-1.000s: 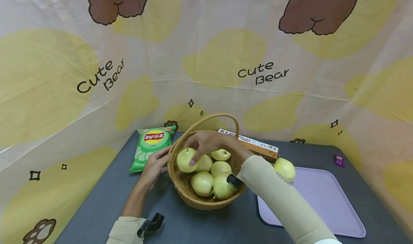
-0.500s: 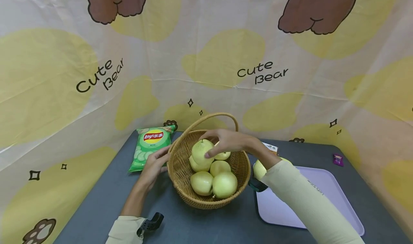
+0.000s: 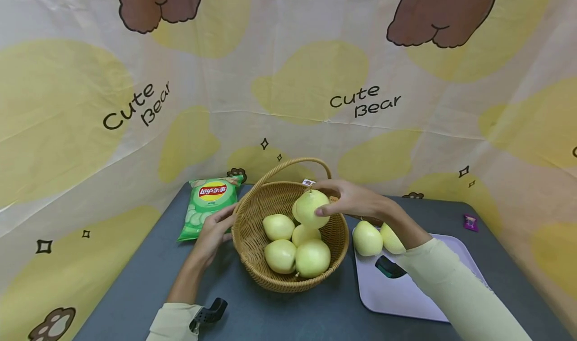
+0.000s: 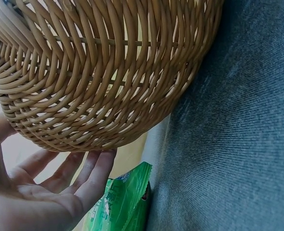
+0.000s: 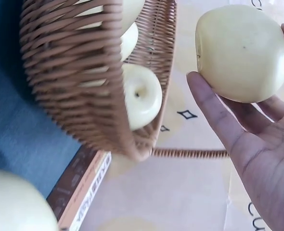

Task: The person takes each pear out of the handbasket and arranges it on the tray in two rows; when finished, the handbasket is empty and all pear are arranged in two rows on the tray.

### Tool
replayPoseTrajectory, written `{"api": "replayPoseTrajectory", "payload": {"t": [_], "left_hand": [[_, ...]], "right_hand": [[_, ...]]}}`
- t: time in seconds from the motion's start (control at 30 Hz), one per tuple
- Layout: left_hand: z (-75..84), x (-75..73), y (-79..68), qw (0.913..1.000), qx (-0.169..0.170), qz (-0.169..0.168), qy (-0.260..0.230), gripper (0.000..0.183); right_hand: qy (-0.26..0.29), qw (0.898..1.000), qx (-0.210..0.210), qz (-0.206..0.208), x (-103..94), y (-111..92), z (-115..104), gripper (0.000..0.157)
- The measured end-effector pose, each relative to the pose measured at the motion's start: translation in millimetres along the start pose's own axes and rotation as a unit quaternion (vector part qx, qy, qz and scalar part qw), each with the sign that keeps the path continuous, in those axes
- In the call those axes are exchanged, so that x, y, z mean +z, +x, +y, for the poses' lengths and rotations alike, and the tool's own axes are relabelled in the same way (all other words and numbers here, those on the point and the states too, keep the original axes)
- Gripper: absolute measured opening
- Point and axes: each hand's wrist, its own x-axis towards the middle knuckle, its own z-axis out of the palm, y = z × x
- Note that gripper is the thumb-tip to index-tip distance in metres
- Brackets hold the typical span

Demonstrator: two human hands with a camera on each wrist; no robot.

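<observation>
My right hand (image 3: 349,198) holds a pale green pear (image 5: 243,53) between thumb and fingers, above the right side of the wicker basket (image 3: 257,278). In the right wrist view that pear is clear of the basket rim. Several more pears, such as this one (image 3: 281,256), lie inside the basket. My left hand (image 3: 216,232) touches the basket's left side with relaxed, fairly straight fingers. In the left wrist view its fingertips (image 4: 106,156) meet the outside of the woven wall.
To the right is a lilac tray (image 3: 383,296) with two pears (image 3: 367,238) at its far left corner. A green chip bag (image 3: 212,201) lies left of the basket. A pasta box (image 5: 86,192) lies behind, partly hidden. A small purple packet (image 3: 471,223) lies far right.
My right hand has moved right with the pear, from the basket's left side to above its right side. My left hand has stayed at the basket.
</observation>
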Motion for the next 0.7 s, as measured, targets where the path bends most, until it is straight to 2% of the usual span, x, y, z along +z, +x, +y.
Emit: {"api": "replayPoseTrajectory", "payload": {"t": [0.13, 0.5, 0.7], "left_hand": [[-0.1, 0.5, 0.4, 1.0000, 0.001, 0.001, -0.002, 0.058], [1.1, 0.8, -0.5, 1.0000, 0.000, 0.002, 0.000, 0.059], [1.7, 0.8, -0.3, 1.0000, -0.003, 0.001, 0.000, 0.059]], "right_hand": [[0.004, 1.000, -0.006, 0.013, -5.9, -14.6, 6.9, 0.057], [-0.011, 0.995, 0.008, 0.094, -19.6, -59.0, 29.0, 0.050], [-0.019, 0.993, 0.006, 0.117, -23.3, -82.8, 46.0, 0.040]]}}
